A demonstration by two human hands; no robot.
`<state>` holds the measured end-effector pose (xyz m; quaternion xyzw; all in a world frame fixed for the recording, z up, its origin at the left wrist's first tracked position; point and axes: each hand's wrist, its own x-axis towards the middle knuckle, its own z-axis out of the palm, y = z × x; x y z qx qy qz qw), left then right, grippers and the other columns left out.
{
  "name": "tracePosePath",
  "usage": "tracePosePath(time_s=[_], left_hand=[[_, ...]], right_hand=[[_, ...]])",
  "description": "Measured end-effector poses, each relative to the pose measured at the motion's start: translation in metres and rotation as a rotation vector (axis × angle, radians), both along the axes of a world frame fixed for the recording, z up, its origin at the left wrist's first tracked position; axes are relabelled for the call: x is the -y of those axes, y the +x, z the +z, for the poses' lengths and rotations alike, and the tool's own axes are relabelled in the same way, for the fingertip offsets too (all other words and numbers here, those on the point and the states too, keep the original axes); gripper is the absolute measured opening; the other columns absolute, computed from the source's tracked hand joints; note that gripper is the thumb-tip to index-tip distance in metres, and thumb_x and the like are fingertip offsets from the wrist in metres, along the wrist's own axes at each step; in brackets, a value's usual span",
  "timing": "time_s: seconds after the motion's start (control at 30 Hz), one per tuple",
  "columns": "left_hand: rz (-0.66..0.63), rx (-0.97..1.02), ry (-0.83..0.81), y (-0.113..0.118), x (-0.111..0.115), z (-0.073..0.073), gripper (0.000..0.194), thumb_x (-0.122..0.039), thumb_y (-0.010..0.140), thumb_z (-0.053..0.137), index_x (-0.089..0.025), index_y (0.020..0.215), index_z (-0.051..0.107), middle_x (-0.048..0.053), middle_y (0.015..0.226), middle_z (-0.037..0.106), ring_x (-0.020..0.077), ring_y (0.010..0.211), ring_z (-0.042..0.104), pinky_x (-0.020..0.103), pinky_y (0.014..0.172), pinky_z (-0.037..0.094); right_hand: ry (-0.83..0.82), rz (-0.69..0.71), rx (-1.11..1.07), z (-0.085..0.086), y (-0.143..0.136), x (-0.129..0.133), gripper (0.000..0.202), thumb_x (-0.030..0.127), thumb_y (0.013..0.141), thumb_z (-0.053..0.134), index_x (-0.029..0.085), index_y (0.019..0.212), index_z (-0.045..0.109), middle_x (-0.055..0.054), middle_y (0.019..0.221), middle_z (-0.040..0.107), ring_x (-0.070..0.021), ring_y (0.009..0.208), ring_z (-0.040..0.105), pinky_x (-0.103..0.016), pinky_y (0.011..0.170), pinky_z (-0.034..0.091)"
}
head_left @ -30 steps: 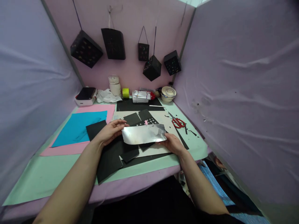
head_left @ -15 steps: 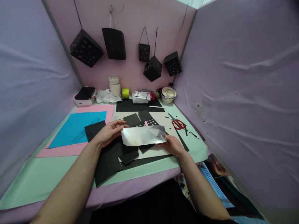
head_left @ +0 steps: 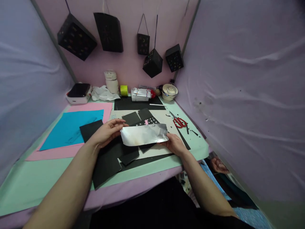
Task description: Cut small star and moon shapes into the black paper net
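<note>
1. While both hands are engaged, the silvery strip (head_left: 144, 135) lies between them, its long axis running crosswise in front of the person; the end on the right sits slightly farther from the body.
2. Left hand (head_left: 105, 133): fingers closed narrowly on the strip at its upper left corner. Right hand (head_left: 175, 144): fingers pinching the opposite end, near the lower corner. Neither hand is nearer; each is in contact with its own end (the undersides of both grips are hidden).
3. The strip appears held just above black card pieces (head_left: 108, 162) and a white sheet (head_left: 163, 117) on the surface (head_left: 52, 175); exact clearance cannot be told. Its face is creased towards the right hand.
4. Red-handled scissors (head_left: 180, 122) lie beyond the right hand and slightly to its right, apart from the fingers.
</note>
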<state>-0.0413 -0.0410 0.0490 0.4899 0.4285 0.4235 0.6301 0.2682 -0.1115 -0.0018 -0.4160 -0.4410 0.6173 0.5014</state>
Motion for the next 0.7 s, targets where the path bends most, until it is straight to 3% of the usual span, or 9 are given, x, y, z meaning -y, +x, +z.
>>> tracePosePath(time_s=[0.27, 0.43, 0.7], left_hand=[[-0.007, -0.046, -0.021, 0.01, 0.003, 0.001, 0.039, -0.036, 0.065, 0.084, -0.019, 0.096, 0.068, 0.008, 0.102, 0.073, 0.0197, 0.096, 0.068, 0.029, 0.085, 0.057], [-0.013, -0.064, -0.004, 0.026, 0.011, 0.006, 0.039, -0.038, 0.065, 0.083, -0.02, 0.095, 0.068, 0.006, 0.102, 0.072, 0.0209, 0.098, 0.068, 0.03, 0.085, 0.057], [-0.087, -0.09, 0.038, 0.061, 0.028, 0.019, 0.041, -0.042, 0.061, 0.085, -0.022, 0.093, 0.069, 0.004, 0.098, 0.072, 0.021, 0.093, 0.067, 0.028, 0.078, 0.057]], right_hand=[[-0.097, -0.088, 0.117, 0.013, 0.001, 0.005, 0.027, 0.043, 0.081, 0.057, 0.019, 0.069, 0.059, -0.005, 0.064, 0.069, -0.0232, 0.067, 0.07, -0.03, 0.055, 0.052], [-0.09, -0.148, 0.13, 0.021, 0.012, 0.015, 0.026, 0.039, 0.083, 0.057, 0.021, 0.065, 0.058, -0.004, 0.06, 0.066, -0.0248, 0.069, 0.07, -0.032, 0.056, 0.053], [-0.057, -0.206, 0.141, 0.018, 0.043, 0.049, 0.029, 0.046, 0.084, 0.058, 0.021, 0.069, 0.062, -0.005, 0.068, 0.068, -0.0273, 0.076, 0.07, -0.034, 0.06, 0.054]])
